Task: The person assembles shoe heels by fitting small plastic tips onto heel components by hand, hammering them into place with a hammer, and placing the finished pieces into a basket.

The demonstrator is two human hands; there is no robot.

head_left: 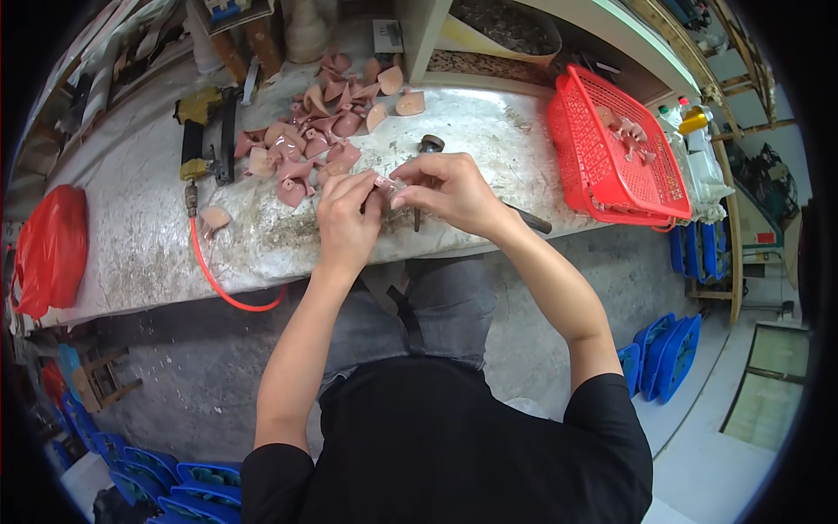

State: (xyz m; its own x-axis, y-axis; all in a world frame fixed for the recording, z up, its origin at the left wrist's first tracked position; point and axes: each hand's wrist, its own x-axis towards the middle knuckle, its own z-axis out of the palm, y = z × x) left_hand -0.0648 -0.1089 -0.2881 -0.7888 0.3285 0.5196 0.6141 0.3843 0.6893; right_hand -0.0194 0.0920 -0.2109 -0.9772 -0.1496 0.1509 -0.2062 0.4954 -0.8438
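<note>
My left hand [346, 223] and my right hand [456, 194] meet over the near edge of the workbench, fingers pinched around a small pinkish piece [382, 182]. Fingers cover most of that piece, so its exact kind does not show. Partly beneath my right hand lies what looks like a hammer, its dark round head [431, 144] showing beyond the fingers and a dark handle [529, 219] beside the wrist. Just past my left hand spreads a heap of glossy pink, curved, moulded pieces [319, 144]. One loose piece [215, 217] rests apart, left of my left hand.
A yellow-and-black air nailer [199, 131] with a red hose [229, 297] lies at the left, near a red plastic bag [59, 249]. On the right stands a red basket [583, 166] holding several pink pieces. Blue stacked items [668, 354] stand on the floor.
</note>
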